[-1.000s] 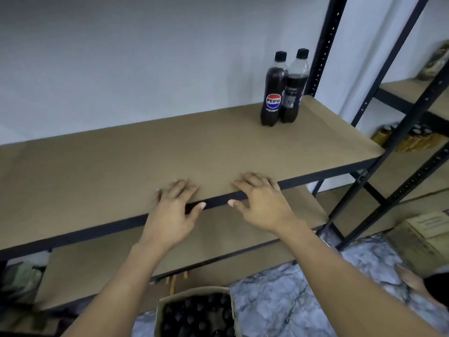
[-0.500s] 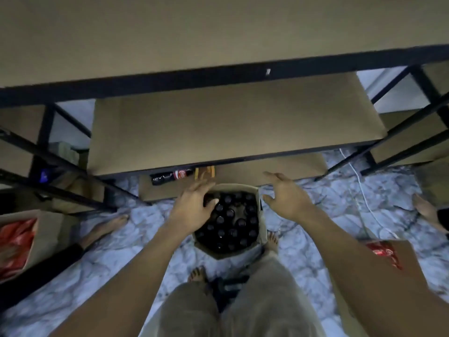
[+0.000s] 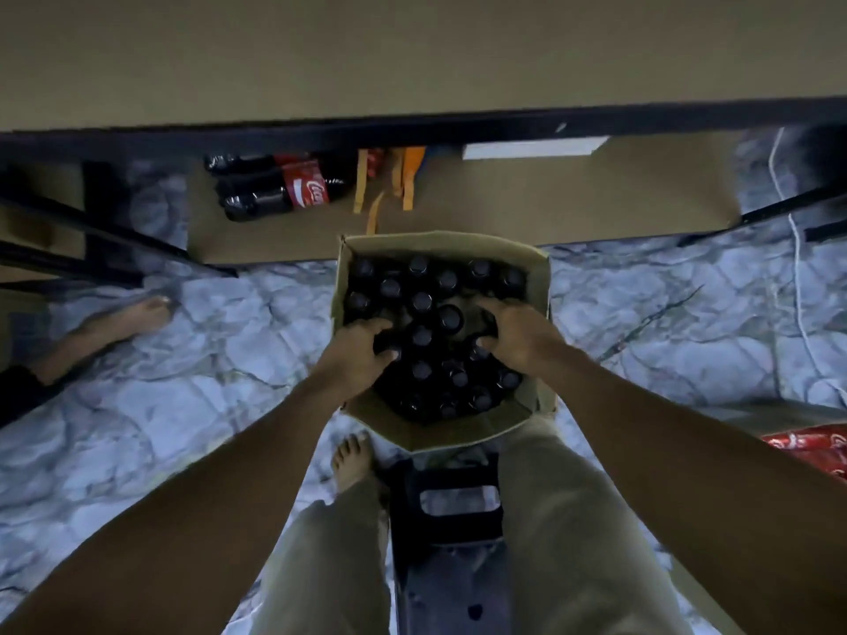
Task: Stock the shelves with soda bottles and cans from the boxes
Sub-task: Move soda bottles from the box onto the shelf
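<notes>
I am reaching both hands down into the open cardboard box (image 3: 536, 277) on the floor in front of my legs, and both are sitting among the dark bottle caps (image 3: 420, 303). My left hand (image 3: 355, 348) is over the left side of the pack, fingers curling around one cap and neck; the grip is narrowing there, but I cannot tell whether it has fully closed on a bottle. My right hand (image 3: 520, 334) is over the right side, fingers bent down between the caps, thumb toward the centre; again I cannot confirm a firm hold. The bottles are standing upright and tightly packed, long axes pointing straight up at my palms, so the coming move looks like a vertical pull, not a sideways one. Each hand is nearest to its own side of the box, and the central caps are lying between the two grips. The shelf edge (image 3: 412, 126) is running across above and beyond the hands, so the lift will have to come up and then forward. Beyond the box, on the low board (image 3: 550, 208), cola bottles (image 3: 275, 187) are lying on their sides, well apart from either grip. Risk as I judge it: neighbouring bottles dragging up with the one taken.
</notes>
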A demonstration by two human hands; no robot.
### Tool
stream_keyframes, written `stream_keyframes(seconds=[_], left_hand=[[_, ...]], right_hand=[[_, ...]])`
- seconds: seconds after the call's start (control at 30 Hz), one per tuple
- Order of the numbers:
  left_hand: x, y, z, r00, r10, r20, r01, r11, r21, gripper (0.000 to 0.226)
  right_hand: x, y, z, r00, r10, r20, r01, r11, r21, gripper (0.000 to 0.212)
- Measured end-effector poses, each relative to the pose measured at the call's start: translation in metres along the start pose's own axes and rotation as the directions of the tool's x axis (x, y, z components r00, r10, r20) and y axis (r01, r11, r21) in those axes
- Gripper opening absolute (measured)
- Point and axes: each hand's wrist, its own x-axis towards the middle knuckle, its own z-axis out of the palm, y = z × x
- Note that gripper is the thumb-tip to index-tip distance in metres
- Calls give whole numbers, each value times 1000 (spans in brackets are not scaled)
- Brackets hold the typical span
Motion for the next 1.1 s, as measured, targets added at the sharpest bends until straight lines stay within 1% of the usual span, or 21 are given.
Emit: stream_keyframes(seconds=[0.07,0.13,0.27,0.33,0.43,0.53,0.6,0.63,0.73,0.8,0.87,0.97,1.1], left_hand=[[29,-15,25,1000,-1,9,1,1000,-9,56],[51,-26,45,1000,11,22,-12,1000,19,58],[74,-39,70,999,39,-13,-38,998,45,57],[82,-44,77,999,25,-29,-24,999,30,58],[91,-46,83,1000,18,-26,-16,999,49,61],[99,-34,88,997,58,-46,-51,988,147,62],[103,-23,93,995,86,-52,-71,970,232,58],[104,-18,95,994,96,-49,-81,967,243,55],[99,-8,97,992,124,-18,-116,966,231,39],[89,-3,92,989,145,-22,-136,963,231,33],[74,4,81,987,154,-56,-138,965,223,31],[41,22,57,971,209,-119,-186,966,182,31],[-22,63,9,952,249,-176,-230,966,120,32]], right_hand=[[35,4,24,999,-37,14,37,999,21,64],[63,5,47,998,-54,21,53,998,29,62],[101,2,80,998,-48,35,50,997,-53,69],[111,3,89,999,-37,5,37,996,-85,64],[115,8,91,993,-71,-97,65,996,-61,50],[102,17,81,975,-91,-203,99,995,28,34],[88,25,72,957,-101,-273,128,988,82,31],[81,30,67,948,-110,-297,143,985,93,30],[57,40,48,933,-114,-340,157,982,104,32],[41,44,33,922,-118,-368,172,978,117,31],[23,45,15,913,-128,-387,189,974,123,30],[-14,40,-13,903,-140,-406,197,975,102,30],[-75,20,-57,882,-128,-454,202,972,117,33]])
